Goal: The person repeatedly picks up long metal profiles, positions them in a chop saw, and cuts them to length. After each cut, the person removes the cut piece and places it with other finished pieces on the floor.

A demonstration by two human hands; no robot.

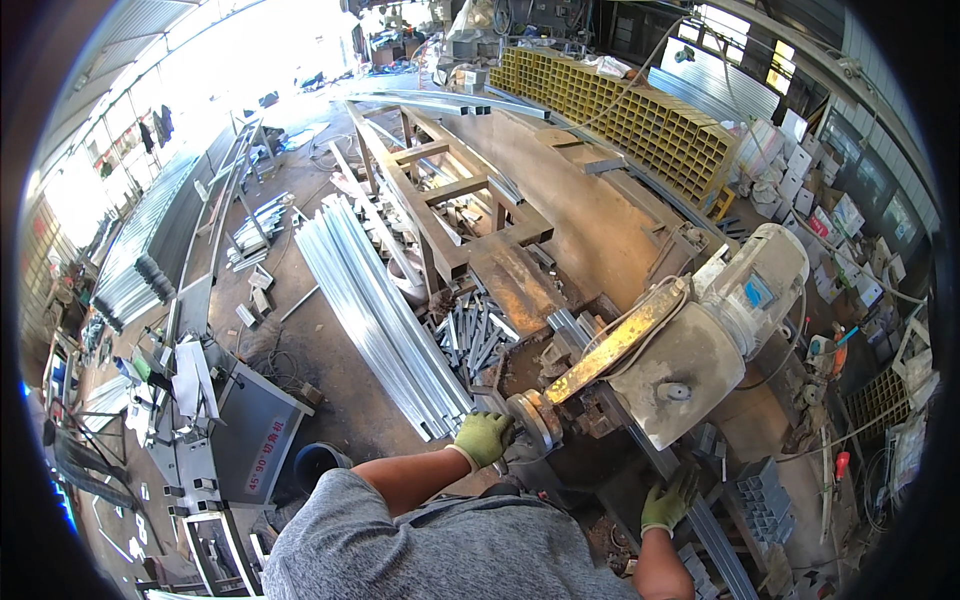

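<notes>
Left of the saw (650,390), the left hand (481,440) grips its apparent clamp wheel (532,420); below, the right hand (665,505), grip unclear, seemingly aligns steel tubes (718,548) needing clamping next.

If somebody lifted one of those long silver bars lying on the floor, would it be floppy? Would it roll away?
The long silver bars look like metal, so one would probably feel stiff, though being so long, its ends might sag slightly. Their smooth, shiny faces may be slippery. Their flat sides suggest a pushed bar would slide rather than roll.
</notes>
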